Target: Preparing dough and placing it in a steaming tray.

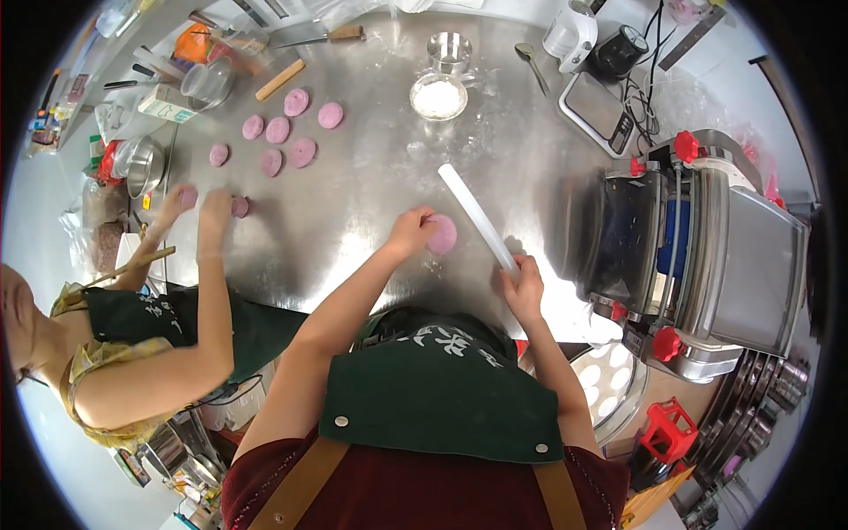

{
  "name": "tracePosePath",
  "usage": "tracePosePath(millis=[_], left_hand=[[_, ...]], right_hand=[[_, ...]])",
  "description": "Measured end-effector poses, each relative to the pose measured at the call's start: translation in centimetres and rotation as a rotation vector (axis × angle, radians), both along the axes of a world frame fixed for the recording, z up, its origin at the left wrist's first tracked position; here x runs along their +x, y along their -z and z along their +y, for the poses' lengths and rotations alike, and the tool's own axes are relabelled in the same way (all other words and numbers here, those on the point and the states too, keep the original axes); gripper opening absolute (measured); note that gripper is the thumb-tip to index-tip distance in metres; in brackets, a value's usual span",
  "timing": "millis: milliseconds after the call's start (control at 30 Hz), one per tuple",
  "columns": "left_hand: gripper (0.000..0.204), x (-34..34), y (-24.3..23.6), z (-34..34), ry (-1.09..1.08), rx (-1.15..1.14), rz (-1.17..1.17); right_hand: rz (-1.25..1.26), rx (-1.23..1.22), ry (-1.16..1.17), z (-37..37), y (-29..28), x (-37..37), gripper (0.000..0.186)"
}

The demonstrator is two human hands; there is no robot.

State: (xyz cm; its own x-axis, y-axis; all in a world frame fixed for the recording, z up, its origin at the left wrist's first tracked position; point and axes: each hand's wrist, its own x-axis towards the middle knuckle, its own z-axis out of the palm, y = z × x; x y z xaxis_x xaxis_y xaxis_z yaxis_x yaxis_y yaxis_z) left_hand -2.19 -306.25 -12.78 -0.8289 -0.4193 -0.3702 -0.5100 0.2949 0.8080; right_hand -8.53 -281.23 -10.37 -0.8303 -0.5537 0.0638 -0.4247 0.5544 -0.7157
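Note:
Between the fingers of my left hand [412,233] is the edge of a flat round piece of pink dough [442,234], just over the steel table [371,190]. My right hand [525,290] is closed around the lower end of a white rolling pin [477,216], which slants up and to the left. Several more pink dough rounds [277,131] lie farther back on the left. A bowl of white flour [439,96] stands beyond the rolling pin, with a metal cup [449,53] behind it.
At the left a co-worker's hands [215,212] handle pink dough pieces. A machine with red knobs [715,247] takes up the right side. Near the back right are a scale [597,113] and a spoon [532,69]; a wooden stick [281,79] and a knife [327,35] lie back left.

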Motion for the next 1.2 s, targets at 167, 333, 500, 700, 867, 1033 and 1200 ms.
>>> tracePosePath(millis=[167, 333, 500, 700, 867, 1033, 1200], left_hand=[[0.021, 1.4, 1.3, 0.3, -0.185, 0.068, 0.031], [0.027, 2.2, 2.4, 0.8, -0.236, 0.197, 0.098], [0.034, 2.9, 1.9, 1.4, -0.246, 0.205, 0.150], [0.035, 3.1, 1.3, 1.9, -0.308, 0.222, 0.231], [0.035, 2.9, 2.8, 2.2, -0.325, 0.204, 0.212], [0.037, 2.7, 2.7, 2.6, -0.325, 0.060, 0.181], [0.036, 2.7, 0.2, 2.9, -0.245, -0.001, 0.135]], right_hand=[[-0.047, 0.029, 0.011, -0.2, -0.1, 0.5, 0.025], [-0.059, 0.023, 0.012, -0.2, 0.7, 1.4, 0.025], [0.112, 0.092, -0.041, -0.8, 1.2, 1.6, 0.025], [0.176, 0.091, -0.056, -0.9, 1.6, 1.6, 0.026], [0.191, 0.105, -0.094, -1.0, 1.3, 1.6, 0.026], [0.220, 0.153, -0.091, -1.0, 1.9, 1.5, 0.028], [0.239, 0.167, -0.086, -1.1, 1.9, 1.5, 0.029]])
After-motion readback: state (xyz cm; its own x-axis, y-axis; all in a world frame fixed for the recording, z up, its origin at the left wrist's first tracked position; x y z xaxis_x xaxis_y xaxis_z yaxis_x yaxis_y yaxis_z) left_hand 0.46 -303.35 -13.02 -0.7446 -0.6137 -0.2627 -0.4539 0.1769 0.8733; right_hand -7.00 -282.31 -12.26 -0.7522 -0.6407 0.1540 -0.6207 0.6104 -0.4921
